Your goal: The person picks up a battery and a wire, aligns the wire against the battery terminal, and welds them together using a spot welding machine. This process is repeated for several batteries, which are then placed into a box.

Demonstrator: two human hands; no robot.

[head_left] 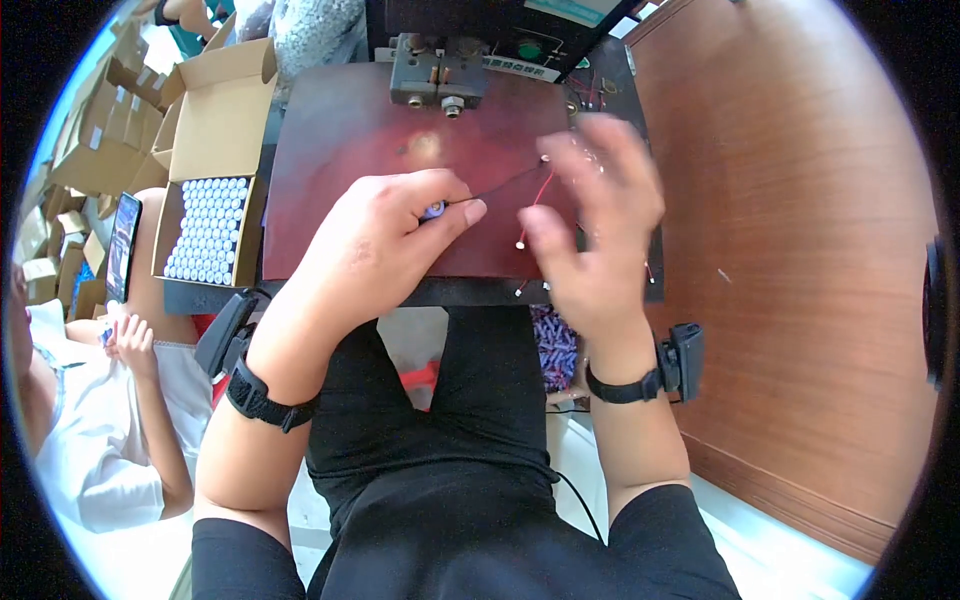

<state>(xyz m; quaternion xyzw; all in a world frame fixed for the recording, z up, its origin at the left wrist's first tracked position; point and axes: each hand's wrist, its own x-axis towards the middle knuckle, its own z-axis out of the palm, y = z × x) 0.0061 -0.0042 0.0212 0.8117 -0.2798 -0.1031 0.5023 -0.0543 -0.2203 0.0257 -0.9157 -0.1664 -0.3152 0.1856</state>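
Note:
My left hand [385, 225] is closed over the dark red board, thumb and forefinger pinching a small purple cylindrical battery cell [433, 211]. A thin dark wire [508, 181] stretches from those fingertips toward a small white connector [545, 158] beside my right hand. Blurred by motion, my right hand [598, 225] hovers over the board's right side with thumb and fingers apart; I see nothing gripped in it. A red wire [541, 192] with a white end hangs close to its thumb. More small white wire ends lie near the board's front right edge, partly hidden by that hand.
A spot-welder head [437, 78] overhangs the back of the board [340, 120]. An open cardboard box [247, 262] of upright battery cells stands at left. Beyond it sits another person [110, 430] near a phone [123, 248]. A wooden panel [790, 250] rises at right.

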